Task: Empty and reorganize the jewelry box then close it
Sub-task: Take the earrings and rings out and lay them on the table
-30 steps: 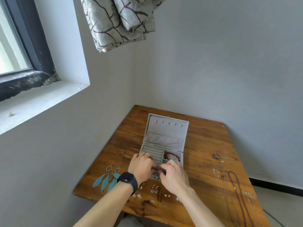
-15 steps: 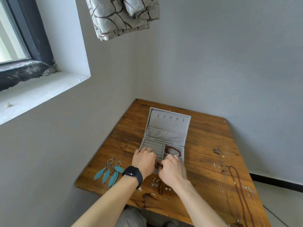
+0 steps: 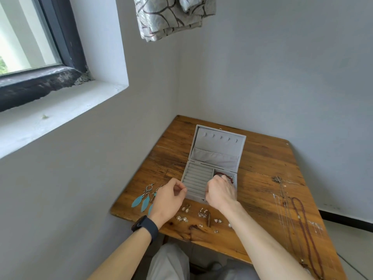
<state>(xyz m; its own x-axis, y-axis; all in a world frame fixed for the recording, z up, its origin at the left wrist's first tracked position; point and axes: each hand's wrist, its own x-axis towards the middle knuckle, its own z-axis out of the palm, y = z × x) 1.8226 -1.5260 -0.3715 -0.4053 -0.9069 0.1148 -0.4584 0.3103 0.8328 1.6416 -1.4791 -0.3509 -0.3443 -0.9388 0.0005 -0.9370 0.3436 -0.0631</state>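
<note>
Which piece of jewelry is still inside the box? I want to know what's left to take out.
The red bead bracelet, lying in the right compartment of the jewelry box by the right hand. The earrings and necklaces all lie on the table.

No readable text anywhere — no labels, brands or numbers.

Open grey jewelry box (image 3: pixel 214 158) on a wooden desk (image 3: pixel 262 178), both hands at its front.

The left hand (image 3: pixel 168 201) hovered by the box's left front corner, fingertips pinched together; whether it held anything could not be told. The right hand (image 3: pixel 221 194) reached into the right compartment at a red bead bracelet (image 3: pixel 226 176). Teal feather earrings (image 3: pixel 144 199) lay left of the box, small earrings (image 3: pixel 201 216) in front, and necklaces (image 3: pixel 298 219) to the right.
</note>
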